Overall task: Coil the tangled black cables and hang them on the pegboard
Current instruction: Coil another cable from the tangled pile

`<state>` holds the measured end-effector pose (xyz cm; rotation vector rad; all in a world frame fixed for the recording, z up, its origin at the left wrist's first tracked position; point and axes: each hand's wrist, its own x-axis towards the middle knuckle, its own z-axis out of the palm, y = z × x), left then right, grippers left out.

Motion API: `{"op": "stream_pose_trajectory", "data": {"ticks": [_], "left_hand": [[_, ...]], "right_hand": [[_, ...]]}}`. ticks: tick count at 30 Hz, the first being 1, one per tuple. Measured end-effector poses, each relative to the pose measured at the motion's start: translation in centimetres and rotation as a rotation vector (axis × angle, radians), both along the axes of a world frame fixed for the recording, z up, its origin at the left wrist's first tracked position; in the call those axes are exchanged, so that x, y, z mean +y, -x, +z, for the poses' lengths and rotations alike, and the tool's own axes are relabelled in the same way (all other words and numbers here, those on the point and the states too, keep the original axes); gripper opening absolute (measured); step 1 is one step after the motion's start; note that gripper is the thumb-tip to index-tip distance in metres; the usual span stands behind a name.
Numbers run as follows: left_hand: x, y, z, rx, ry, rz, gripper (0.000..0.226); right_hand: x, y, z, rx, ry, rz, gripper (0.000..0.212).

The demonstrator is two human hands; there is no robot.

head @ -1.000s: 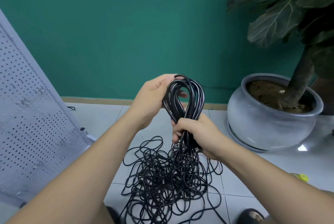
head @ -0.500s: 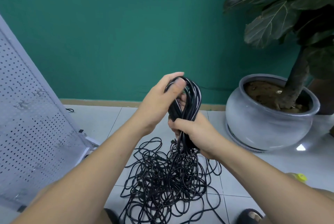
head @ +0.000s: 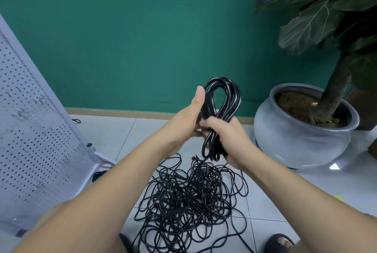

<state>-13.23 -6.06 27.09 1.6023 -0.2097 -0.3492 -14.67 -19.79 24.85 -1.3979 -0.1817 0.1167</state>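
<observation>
A coiled bundle of black cable stands upright in front of me, its loop on top. My right hand grips the bundle around its lower half, fingers wrapped round it. My left hand lies against the bundle's left side, thumb straight up along the loop; its fingers are hidden behind the cable. Below the hands a big tangle of black cable lies on the tiled floor. The white pegboard leans at the left, with small hooks on it.
A grey ceramic pot with a large-leaved plant stands at the right, close to my right arm. The green wall is behind. My sandalled foot shows at the bottom right, and a small yellow object lies beside my right forearm.
My left hand slid from the top of the loop down to the bundle's left side, thumb now pointing up. The bundle stands straighter and the loop is open to view.
</observation>
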Motion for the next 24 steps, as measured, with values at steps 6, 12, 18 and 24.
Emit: {"op": "stream_pose_trajectory", "data": {"ticks": [6,12,18,24], "left_hand": [[-2.4,1.4,-4.7,0.046,0.114,0.056,0.052],[-3.9,3.8,-6.6,-0.139,-0.175,0.153,0.052],[-5.0,4.6,-5.7,0.205,0.158,0.002,0.085],[-5.5,4.8,-5.8,0.068,0.116,0.008,0.094]], "right_hand": [[-1.7,-1.3,0.8,0.034,-0.053,-0.136,0.030],[-2.9,-2.2,1.1,0.038,-0.134,-0.250,0.031],[-3.1,-1.6,1.3,-0.047,-0.022,-0.229,0.034],[-3.1,-1.6,1.1,-0.047,-0.074,-0.253,0.025]]}}
